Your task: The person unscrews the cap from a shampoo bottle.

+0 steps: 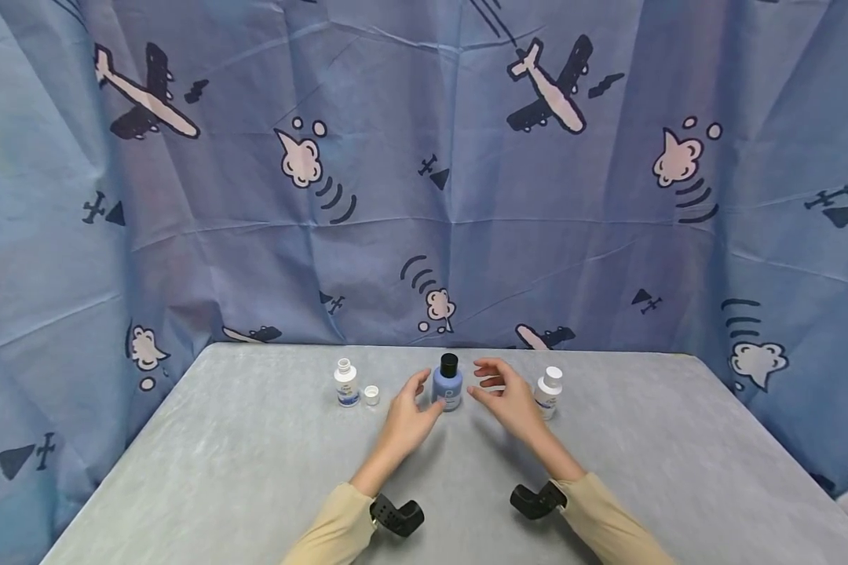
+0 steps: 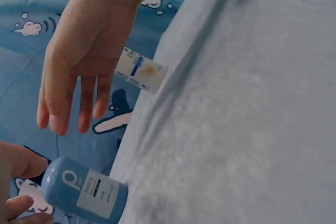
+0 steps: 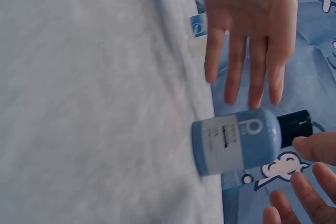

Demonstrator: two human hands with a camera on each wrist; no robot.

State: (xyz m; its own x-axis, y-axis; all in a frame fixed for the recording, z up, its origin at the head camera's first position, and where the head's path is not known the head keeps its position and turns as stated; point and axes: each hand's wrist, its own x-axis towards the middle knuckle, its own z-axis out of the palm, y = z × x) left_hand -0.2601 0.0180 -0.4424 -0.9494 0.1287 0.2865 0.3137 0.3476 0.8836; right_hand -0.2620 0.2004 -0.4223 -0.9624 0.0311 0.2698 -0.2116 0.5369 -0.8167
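Currently, blue bottle [image 1: 447,383] is upright on table [image 1: 254,463] btwn L hand [image 1: 408,420] & R hand [image 1: 507,399], both spread w/ nothing held. Uneven push might tip it; R hand drifting outward might knock capped white bottle [image 1: 548,398].

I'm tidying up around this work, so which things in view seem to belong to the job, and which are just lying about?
Likely in the job:
- blue bottle with black cap, between left hand and right hand

Probably just there:
- open white bottle
- loose white cap
- capped white bottle
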